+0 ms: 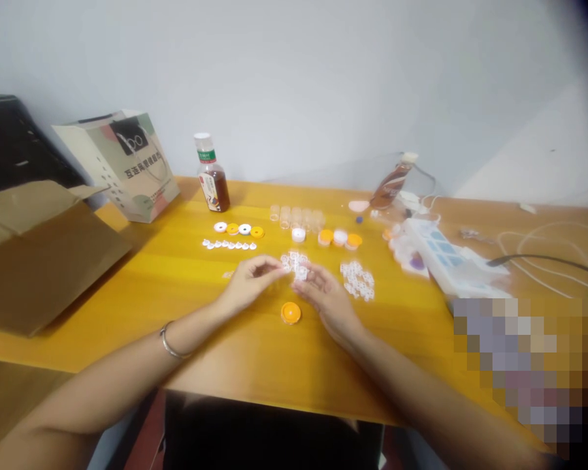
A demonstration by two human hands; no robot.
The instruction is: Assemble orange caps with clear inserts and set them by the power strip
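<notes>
Over the middle of the table, my right hand (329,299) pinches a small white plastic piece (301,273) between thumb and fingers. Close to it on the left, my left hand (249,282) has thumb and forefinger pressed together; what sits at the tips is too small to make out. Just behind the fingertips lies a cluster of small white patterned pieces (294,257), partly hidden. An orange round cap (291,313) rests on the table below my hands. More white pieces (357,281) are spread out to the right of my right hand.
Behind my hands stand clear cylinders (296,217), a white cap (298,234), orange and white caps (340,237), ring-shaped caps (239,229) and a row of white bits (229,245). Farther out are a drink bottle (213,176), tilted bottle (394,181), cardboard box (44,254), paper bag (122,166) and white-blue tray (438,251).
</notes>
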